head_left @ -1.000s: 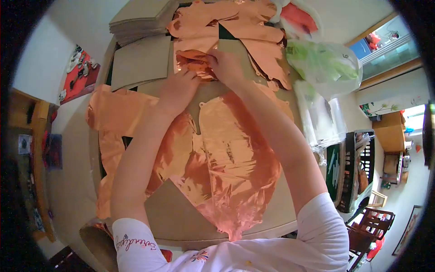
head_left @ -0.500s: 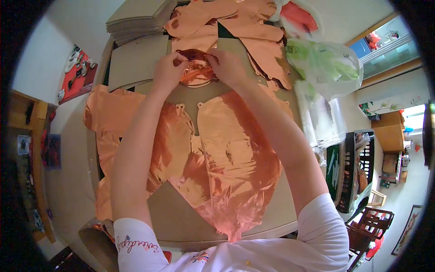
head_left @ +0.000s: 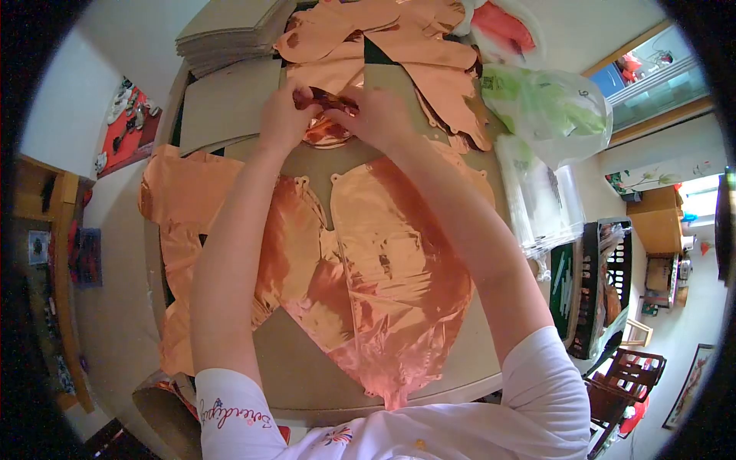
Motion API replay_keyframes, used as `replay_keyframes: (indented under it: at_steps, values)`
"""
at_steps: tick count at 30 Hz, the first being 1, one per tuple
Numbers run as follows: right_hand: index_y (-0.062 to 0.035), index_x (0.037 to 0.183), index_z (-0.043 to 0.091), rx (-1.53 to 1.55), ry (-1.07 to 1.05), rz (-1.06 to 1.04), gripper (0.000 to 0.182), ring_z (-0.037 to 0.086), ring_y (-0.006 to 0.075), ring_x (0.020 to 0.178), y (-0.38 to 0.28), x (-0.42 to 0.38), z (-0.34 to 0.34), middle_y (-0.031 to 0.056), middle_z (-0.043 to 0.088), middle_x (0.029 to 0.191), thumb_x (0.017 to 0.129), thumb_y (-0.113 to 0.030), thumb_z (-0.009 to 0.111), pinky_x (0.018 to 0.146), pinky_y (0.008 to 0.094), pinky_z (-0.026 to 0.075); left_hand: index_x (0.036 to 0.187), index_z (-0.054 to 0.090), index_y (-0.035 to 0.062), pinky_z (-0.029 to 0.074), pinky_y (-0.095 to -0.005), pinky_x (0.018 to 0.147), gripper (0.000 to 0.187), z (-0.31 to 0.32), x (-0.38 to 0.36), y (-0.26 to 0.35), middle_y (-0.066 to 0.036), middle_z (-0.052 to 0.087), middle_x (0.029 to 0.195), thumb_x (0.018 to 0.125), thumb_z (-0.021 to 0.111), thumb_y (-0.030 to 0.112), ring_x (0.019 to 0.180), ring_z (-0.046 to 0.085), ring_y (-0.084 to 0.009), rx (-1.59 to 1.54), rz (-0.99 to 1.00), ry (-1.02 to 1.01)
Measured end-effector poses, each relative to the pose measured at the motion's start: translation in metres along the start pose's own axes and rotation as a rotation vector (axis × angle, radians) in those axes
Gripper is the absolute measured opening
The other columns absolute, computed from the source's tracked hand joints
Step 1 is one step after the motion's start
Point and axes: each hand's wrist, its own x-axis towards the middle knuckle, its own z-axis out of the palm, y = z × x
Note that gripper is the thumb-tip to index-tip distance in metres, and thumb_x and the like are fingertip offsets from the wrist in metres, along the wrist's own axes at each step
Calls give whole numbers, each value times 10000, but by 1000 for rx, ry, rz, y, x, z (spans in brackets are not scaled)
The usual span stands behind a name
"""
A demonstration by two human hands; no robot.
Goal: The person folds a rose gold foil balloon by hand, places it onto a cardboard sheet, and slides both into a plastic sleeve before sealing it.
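Observation:
At the far middle of the table, my left hand [head_left: 287, 119] and my right hand [head_left: 380, 119] grip the upper edge of a shiny copper foil balloon [head_left: 328, 135]. The balloon is flat and partly folded, its far edge bent over, and my fingers hide much of it. Both hands are closed, with the right thumb pointing toward the left hand. Between my forearms lies a large flat copper foil balloon [head_left: 399, 268], its narrow end close to my shirt. More foil pieces [head_left: 192, 184] extend from under my left forearm.
Flat foil balloons [head_left: 433, 65] are heaped at the far side. A cardboard stack [head_left: 222, 38] and a cardboard sheet [head_left: 234, 103] sit at the far left. To the right are a green-and-white plastic bag [head_left: 548, 111], clear plastic sleeves [head_left: 540, 203] and a black crate [head_left: 602, 291].
My hands have drawn closer together. The right hand has moved left and turned, and the foil's far edge is folded over more between them.

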Motion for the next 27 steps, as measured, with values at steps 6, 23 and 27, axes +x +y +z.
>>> replay_keyframes:
  at_steps: [6,23,27]
  values:
    - [-115,970,694,-49,37,72,276,647,319,687,3,7,7,132,668,750,883,-353,584,631,415,508,915,664,34,500,-319,691,140,7,4,-19,-99,675,791,793,685,98,739,644,-203,-115,21,41]
    - [-46,895,706,-40,5,53,238,639,271,674,-19,17,-36,135,656,747,833,-250,601,649,363,497,1098,486,47,509,-384,729,404,13,-9,-2,-156,635,928,748,682,-7,831,647,-301,-23,113,122]
    - [-57,909,710,44,-45,227,268,640,229,662,-3,27,-27,116,660,729,816,-284,604,644,346,494,1000,540,30,502,-385,701,272,5,-13,2,-143,643,873,770,686,36,811,644,-307,-21,49,86]
